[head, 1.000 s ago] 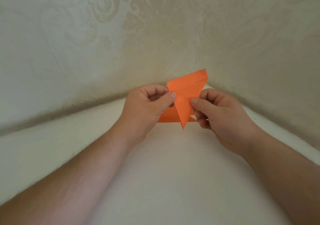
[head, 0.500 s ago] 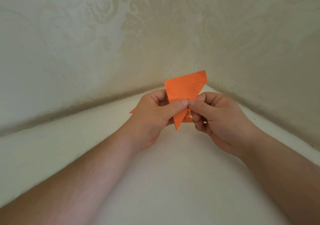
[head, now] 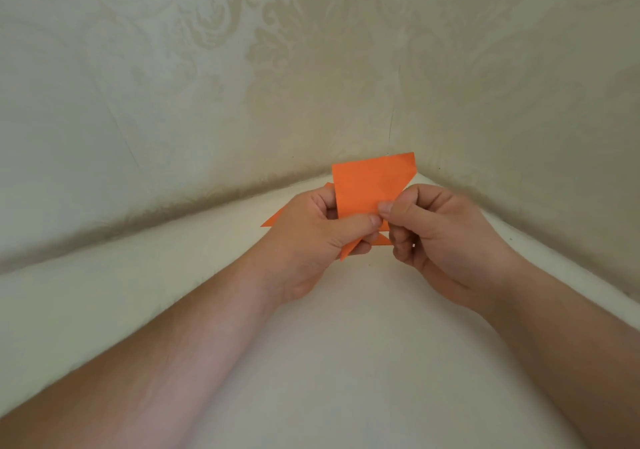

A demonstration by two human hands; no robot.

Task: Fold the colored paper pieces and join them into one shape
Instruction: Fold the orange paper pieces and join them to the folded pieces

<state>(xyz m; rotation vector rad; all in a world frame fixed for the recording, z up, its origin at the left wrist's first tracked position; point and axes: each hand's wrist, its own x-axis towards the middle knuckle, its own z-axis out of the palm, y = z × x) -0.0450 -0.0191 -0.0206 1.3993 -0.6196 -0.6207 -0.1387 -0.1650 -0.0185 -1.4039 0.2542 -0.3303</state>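
While both forearms reach forward, left hand (head: 322, 237) and right hand (head: 440, 237) pinch the orange paper (head: 370, 185).

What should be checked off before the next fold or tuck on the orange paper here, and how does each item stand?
1. Left hand grips the orange paper: ok, thumb pressed across its lower part.
2. Right hand pinches the paper's right edge: ok.
3. Paper held off the white surface: ok.
4. Upper flap flat and uncrumpled: ok.
5. Points sticking out left of and below the left hand belong to a second piece: cannot tell.
6. Pieces already locked together: cannot tell, the hands cover the overlap.
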